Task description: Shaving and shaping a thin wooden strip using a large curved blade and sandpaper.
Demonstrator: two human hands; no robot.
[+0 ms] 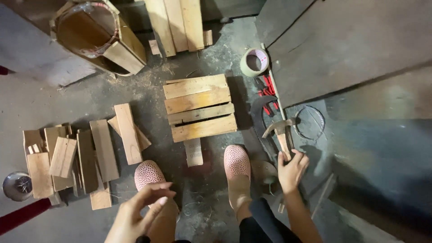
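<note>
My right hand (291, 170) grips the wooden handle of a claw hammer (280, 130), whose metal head points away from me over the floor. My left hand (141, 208) hovers empty with its fingers spread, above my left pink perforated shoe (148, 174). My right shoe (237, 162) stands just below a small crate panel of four wooden slats (199, 108) lying flat on the concrete. A curved hand saw (261, 126) lies between the panel and the hammer.
Loose wooden boards (85, 155) are heaped at the left. A tape roll (254, 61) and red-handled pliers (268, 92) lie near a dark board (342, 49) at the right. A wooden tub (96, 33) stands at the back left, a metal bowl (17, 185) at the far left.
</note>
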